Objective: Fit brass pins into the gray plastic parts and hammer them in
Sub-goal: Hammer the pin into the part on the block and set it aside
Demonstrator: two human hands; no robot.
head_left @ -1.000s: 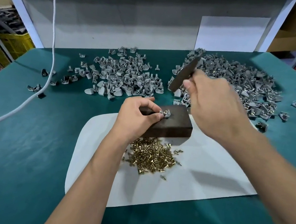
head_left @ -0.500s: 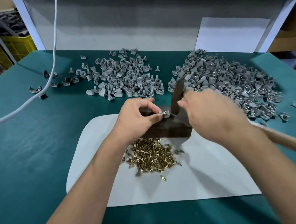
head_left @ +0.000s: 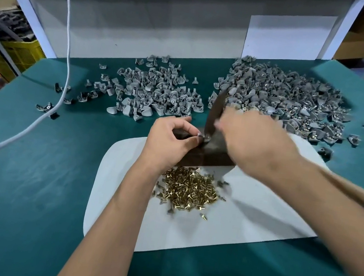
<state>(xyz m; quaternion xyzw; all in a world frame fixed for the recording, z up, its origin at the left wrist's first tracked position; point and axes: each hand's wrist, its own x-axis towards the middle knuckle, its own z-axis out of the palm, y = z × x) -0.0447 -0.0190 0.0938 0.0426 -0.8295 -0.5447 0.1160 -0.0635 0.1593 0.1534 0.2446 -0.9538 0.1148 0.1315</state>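
At frame centre, left hand pinches a gray part on a dark block; right hand grips a blurred hammer over the green-covered bench

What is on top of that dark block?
On the dark block the left hand pinches one gray plastic part, with the blurred hammer over it. Both hands cover much of the block's top.

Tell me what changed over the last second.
The right hand swung the hammer down from its raised tilt onto the gray part on the dark block. The left hand kept its grip on that part; both piles and brass pins stayed put.
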